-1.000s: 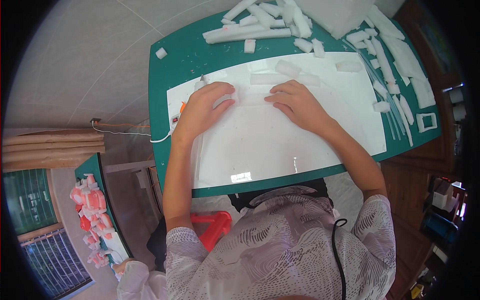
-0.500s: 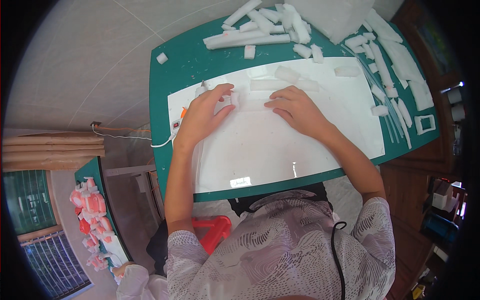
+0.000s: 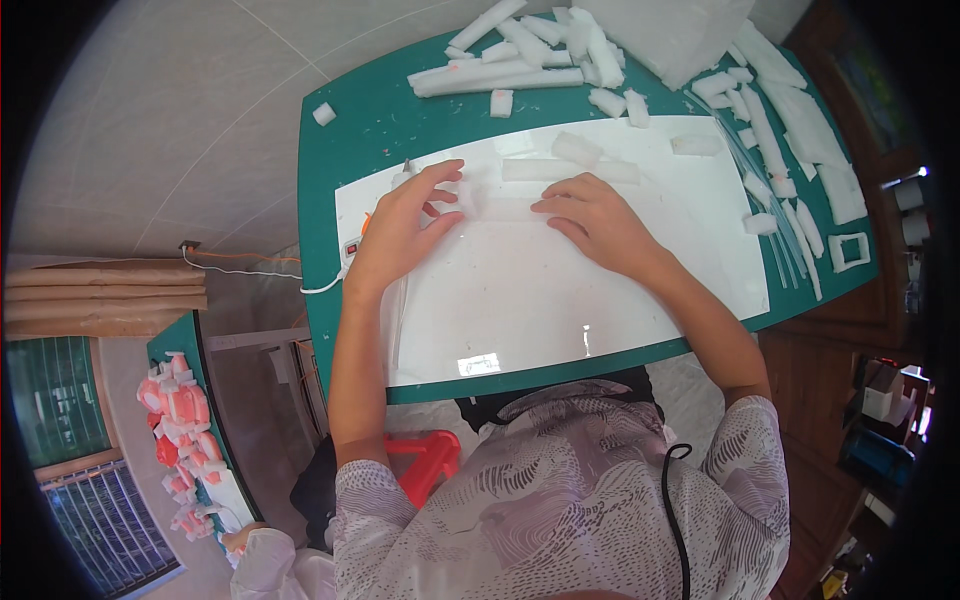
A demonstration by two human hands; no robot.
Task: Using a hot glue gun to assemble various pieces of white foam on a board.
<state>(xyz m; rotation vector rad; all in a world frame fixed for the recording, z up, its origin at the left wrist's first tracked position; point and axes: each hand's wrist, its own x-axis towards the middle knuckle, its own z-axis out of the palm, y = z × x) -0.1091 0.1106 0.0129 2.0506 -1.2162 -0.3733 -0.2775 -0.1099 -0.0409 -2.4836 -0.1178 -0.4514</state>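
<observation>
On the white board [image 3: 500, 300] lies a pale foam strip [image 3: 503, 210], running crosswise between my hands. My right hand [image 3: 600, 218] has its fingers and thumb around the strip's right end. A small white foam block [image 3: 470, 196] sits at the strip's left end, faint against the board. Just left of that block is my left hand [image 3: 402, 225], its thumb and fingers apart with nothing between them. Behind the strip rest a longer foam strip [image 3: 570, 171] and a short foam piece [image 3: 576, 148]. A tool with a grey tip [image 3: 407, 166] is mostly hidden behind my left hand.
White foam offcuts [image 3: 510, 75] are heaped along the green table's [image 3: 360, 125] far side. More foam strips [image 3: 765, 140], thin clear rods [image 3: 785, 240] and a square foam frame [image 3: 851, 252] lie at right. A power strip [image 3: 351, 250] is by my left wrist. A red stool [image 3: 425, 460] stands below.
My left hand has drawn slightly left, off the small foam block, and its fingers have spread. My right hand has stayed at the strip's right end.
</observation>
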